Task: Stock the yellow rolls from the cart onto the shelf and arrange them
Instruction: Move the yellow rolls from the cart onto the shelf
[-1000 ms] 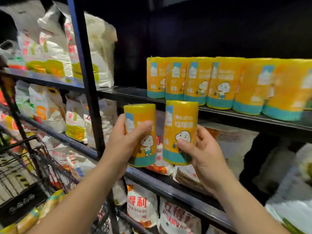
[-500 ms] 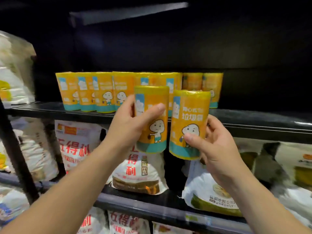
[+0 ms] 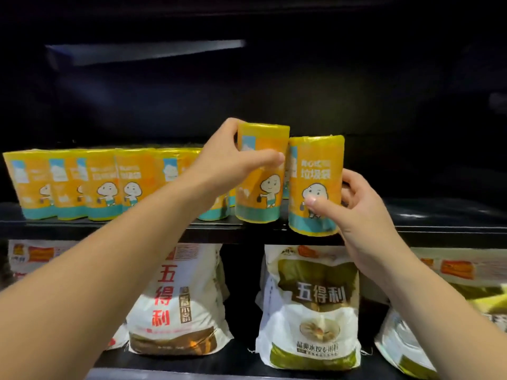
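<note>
Yellow rolls: 2 were in hand, both upright, at the right end of the shelved row; the cart was not in view.
Left-hand roll: base at the shelf's front edge, just beside the row's last roll; contact with the board could not be told.
Right-hand roll: sat lower, base overlapping the front lip, close against its neighbour.
Left hand: wrapped round its roll's upper part, thumb across the front.
Right hand: clasped its roll, thumb in front, fingers behind.
Shelf: dark board, lip at the level of the bases.
Risk 1: the lower roll would likely catch the lip and tip if pushed in without a lift.
Risk 2: a sideways shove could topple the tight row.
Risk 3: the slick wrap might slip from a 1-hand hold and drop onto the bags beneath.
</note>
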Motion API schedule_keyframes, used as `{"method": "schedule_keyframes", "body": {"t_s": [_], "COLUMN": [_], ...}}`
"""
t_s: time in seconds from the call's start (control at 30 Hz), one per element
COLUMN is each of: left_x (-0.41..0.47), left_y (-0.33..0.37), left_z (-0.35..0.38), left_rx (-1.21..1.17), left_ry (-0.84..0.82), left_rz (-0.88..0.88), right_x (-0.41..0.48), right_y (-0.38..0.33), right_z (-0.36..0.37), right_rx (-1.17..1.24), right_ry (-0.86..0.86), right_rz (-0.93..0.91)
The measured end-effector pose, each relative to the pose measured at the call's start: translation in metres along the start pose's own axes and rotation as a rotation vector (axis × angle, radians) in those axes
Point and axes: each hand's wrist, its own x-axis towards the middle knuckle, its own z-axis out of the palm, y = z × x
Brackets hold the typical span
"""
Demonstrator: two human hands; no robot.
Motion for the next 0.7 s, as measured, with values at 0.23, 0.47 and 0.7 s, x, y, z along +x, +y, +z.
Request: {"method": "schedule_keyframes", "body": {"t_s": [0.23, 0.47, 0.7], "left_x": [0.053, 0.095, 0.121], "left_y": [0.010, 0.003, -0.009], "left_z": [-0.004, -0.008, -0.012], "left_rx": [0.185, 0.452, 0.687], "left_ry": [-0.075, -0.187, -0.296], "left_rz": [-0.046, -0.020, -0.007], "right_x": [0.043, 0.084, 0.112], "right_y": [0.003, 0.015, 0.019], "right_z": [-0.005, 0.001, 0.010], "right_rx": [-0.130, -0.171, -0.233], "right_ry": [0.071, 0.100, 0.055], "right_rz": [0.002, 0.096, 0.161]}}
